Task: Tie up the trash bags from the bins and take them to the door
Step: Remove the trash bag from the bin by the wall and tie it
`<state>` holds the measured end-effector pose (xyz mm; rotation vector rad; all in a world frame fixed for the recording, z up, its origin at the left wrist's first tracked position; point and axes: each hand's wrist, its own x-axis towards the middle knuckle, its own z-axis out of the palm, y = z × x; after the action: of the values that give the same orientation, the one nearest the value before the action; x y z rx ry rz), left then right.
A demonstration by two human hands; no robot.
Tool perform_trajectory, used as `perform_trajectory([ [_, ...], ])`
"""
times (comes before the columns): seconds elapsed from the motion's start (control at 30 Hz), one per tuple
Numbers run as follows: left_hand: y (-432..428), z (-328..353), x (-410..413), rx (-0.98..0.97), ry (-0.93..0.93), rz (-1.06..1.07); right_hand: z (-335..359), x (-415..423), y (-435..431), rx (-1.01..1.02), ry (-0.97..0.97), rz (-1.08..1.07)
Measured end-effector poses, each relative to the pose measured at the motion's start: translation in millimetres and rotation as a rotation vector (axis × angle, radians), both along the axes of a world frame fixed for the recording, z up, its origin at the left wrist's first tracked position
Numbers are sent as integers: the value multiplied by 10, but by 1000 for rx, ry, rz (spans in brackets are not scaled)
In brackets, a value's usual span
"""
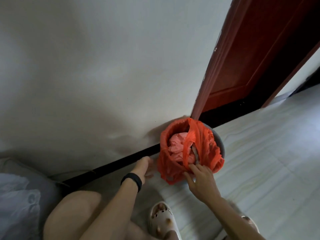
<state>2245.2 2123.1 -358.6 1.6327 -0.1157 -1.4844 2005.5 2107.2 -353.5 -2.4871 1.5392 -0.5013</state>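
**Orange trash bag in bin, floor edge by the door**

- Left hand (144, 166): black wristband (132, 181); fingers loose and spread, holding nothing, just beside the bag's left side.
- Orange trash bag (206, 144): untied, mouth open, draped over a grey bin (220, 142); crumpled pink plastic (176, 142) inside. The bin stands at the floor's edge against the wall.
- Right hand (201, 179): fingertips on the bag's near rim; whether it pinches, cannot tell.
- Red door (251, 58): just beyond the bin.

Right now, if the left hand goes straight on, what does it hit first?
Likely the left side of the orange trash bag, draped over the bin; the left hand looks just short, depth unclear.
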Motion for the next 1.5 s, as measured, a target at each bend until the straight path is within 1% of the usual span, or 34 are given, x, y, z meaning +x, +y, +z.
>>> perform_trajectory([
  [0.13,28,-113,-115,90,-105,-154,50,30,-20,31,-14,0],
  [0.23,19,-215,-225,173,-166,-232,70,24,-37,17,-31,12],
  [0.37,4,-282,-353,155,-177,-281,33,-10,-51,6,-39,34],
  [0.43,12,-273,-363,135,-157,-234,34,-24,-83,11,-41,37],
  [0.53,45,-150,-279,56,-99,-41,64,22,-86,-50,-3,33],
  [0.6,67,-11,-215,8,-101,51,72,50,-101,-62,45,11],
  [0.7,105,210,-188,-69,-93,124,24,63,-54,4,87,-23],
  [0.77,104,424,-202,-138,-71,125,44,88,-34,78,58,-36],
  [0.83,36,665,-229,-221,-86,61,123,120,-31,205,-61,-51],
  [0.87,-18,805,-248,-267,-108,25,205,130,-50,309,-173,-76],
  [0.93,-155,1059,-272,-345,-156,-37,402,151,-130,541,-468,-146],
  [0.97,-238,1191,-284,-380,-176,-63,500,159,-190,605,-615,-185],
  [1.03,-421,1491,-302,-442,-194,-114,778,207,-334,653,-841,-204],
  [1.1,-604,1779,-328,-487,-245,-197,1121,270,-459,644,-938,-156],
  [1.17,-739,1988,-355,-482,-344,-350,1380,316,-591,562,-907,-95],
  [1.23,-853,2135,-373,-482,-419,-481,1594,352,-705,497,-804,-65],
  [1.33,-912,2226,-359,-467,-451,-554,1690,391,-817,461,-686,-52],
  [1.43,-859,2358,-383,-489,-424,-541,1784,396,-873,447,-646,-58],
  [1.5,-818,2319,-357,-513,-491,-423,1847,388,-910,430,-664,-55],
])
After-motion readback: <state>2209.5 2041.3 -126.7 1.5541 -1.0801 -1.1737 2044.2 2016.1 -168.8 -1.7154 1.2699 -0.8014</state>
